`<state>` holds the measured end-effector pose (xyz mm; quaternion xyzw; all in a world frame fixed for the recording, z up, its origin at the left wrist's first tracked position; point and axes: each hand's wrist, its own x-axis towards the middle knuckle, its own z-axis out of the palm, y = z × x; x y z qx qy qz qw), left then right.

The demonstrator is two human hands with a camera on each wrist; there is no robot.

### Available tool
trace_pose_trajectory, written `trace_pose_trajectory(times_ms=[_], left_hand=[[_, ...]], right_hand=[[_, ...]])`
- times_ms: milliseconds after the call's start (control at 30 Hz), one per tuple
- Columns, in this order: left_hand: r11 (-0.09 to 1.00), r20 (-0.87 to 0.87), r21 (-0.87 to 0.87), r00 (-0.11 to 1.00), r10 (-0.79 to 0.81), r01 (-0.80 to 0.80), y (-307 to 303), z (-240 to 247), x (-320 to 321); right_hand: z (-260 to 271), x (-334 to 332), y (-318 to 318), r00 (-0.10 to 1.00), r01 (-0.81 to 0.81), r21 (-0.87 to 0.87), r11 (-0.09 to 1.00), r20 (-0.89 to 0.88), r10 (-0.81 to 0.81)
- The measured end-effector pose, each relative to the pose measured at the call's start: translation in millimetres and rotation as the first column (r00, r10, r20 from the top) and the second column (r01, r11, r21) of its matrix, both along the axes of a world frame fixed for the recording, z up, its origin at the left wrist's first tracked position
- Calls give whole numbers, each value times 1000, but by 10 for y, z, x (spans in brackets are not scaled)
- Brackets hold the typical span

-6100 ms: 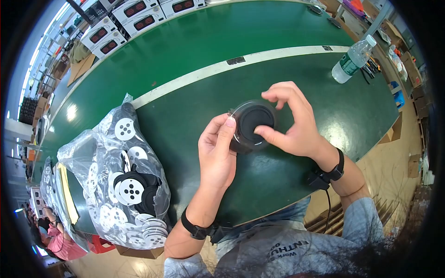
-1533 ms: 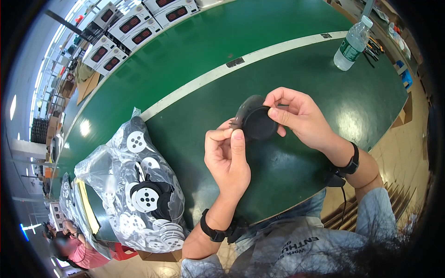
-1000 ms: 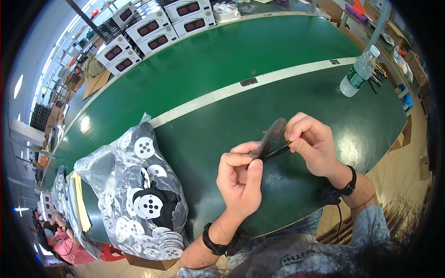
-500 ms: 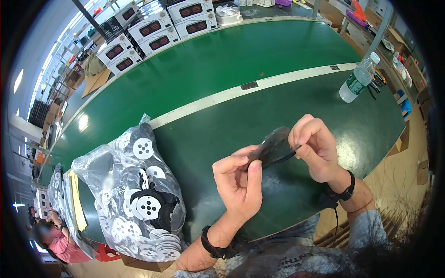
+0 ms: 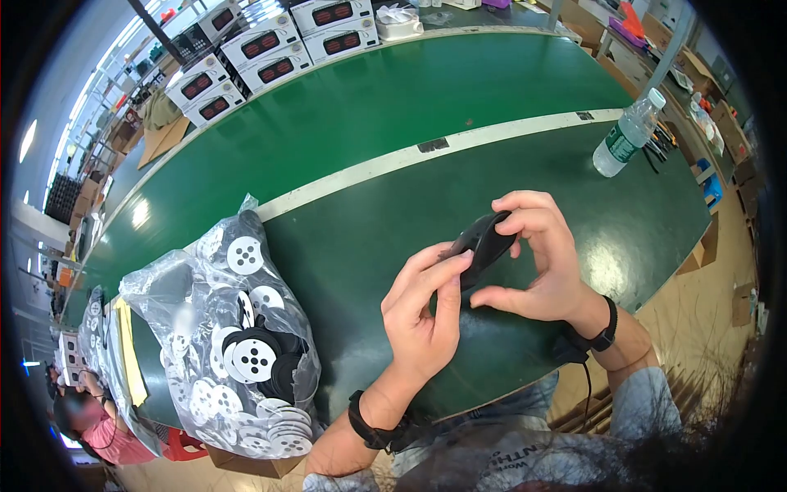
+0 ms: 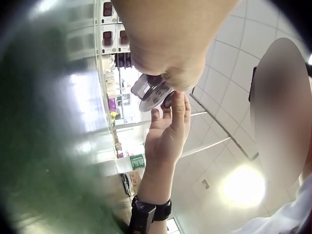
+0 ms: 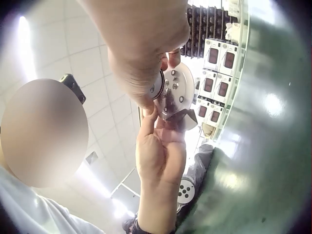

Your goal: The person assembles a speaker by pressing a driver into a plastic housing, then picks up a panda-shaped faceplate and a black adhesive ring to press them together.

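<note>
A black round pad (image 5: 493, 244) sits against a clear plastic disc with small holes (image 7: 181, 90), tilted nearly edge-on in the head view. My left hand (image 5: 425, 316) pinches the near edge of the disc between thumb and fingers. The right hand (image 5: 537, 258) curls its fingers over the pad's upper far edge, its thumb spread apart below. From the right wrist, the disc's hole-dotted face shows, with the left hand (image 7: 163, 158) under it. Seen from the left wrist, the right hand (image 6: 163, 141) reaches up to the pad.
On the left, a clear plastic bag (image 5: 176, 287) holds several white discs (image 5: 252, 359) and black pads. A water bottle (image 5: 628, 135) stands at the right of the green table (image 5: 393, 344). White boxes (image 5: 270, 66) are stacked at the back. Another person (image 5: 115, 435) sits far left.
Earlier the right hand pinched the pad's edge and the disc was turned various ways. Since half a second ago, the right thumb has come away and the fingers have moved over the upper edge.
</note>
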<state>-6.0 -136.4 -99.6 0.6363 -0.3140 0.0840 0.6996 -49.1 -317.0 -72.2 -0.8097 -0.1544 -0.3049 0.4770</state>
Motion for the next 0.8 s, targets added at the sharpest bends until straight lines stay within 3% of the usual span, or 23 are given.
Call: trace_pose_trajectory(times_ms=[67,200,300,400,567,800], left_hand=[[998,18,61,999,-28,27,18,5,-11],[995,116,94,993,15,-26,-12,-50,-10],[988,26,90,992,120,-122,-4,-76,-29],[994,-176,-33,980,95,-102,5,-9,-45],[990,-217,-98,973,77,-101,34,5,-45],[937,-382,-349,913,-143,1,75,69,-34]], right_hand=[[-27,4,-19,994,107,-143,984,38,-103],[-17,10,-18,983,151,-143,978,128,-133],[-23,9,-41,984,107,-122,987,156,-88],[-9,-29,-42,986,93,-160,983,153,-68],[63,-3,-15,989,62,-339,939,150,-11],[31,19,-11,998,3,-290,957,58,15]])
